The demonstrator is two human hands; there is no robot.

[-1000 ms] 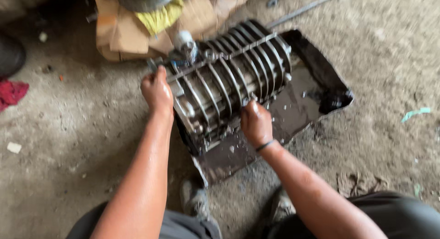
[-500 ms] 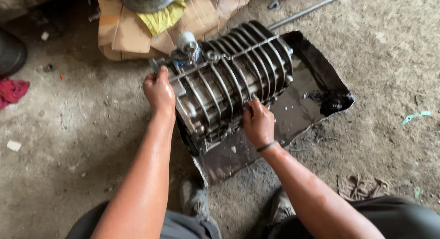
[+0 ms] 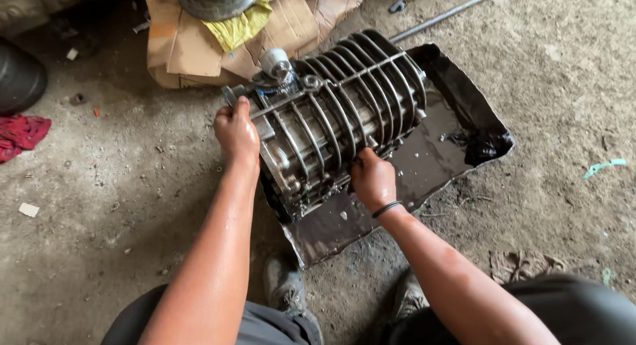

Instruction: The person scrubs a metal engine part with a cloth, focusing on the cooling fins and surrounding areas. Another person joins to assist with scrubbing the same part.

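Hands are set on a grey ribbed metal engine casing that lies on its side in a dark, oil-wet sheet-metal tray on the concrete floor. Its long axis runs from the near left to the far right, the open near end being turned toward the person. The left hand is closed over the casing's upper left edge; the right hand is curled against its lower side. Crumpled brown cardboard is seen just behind it.
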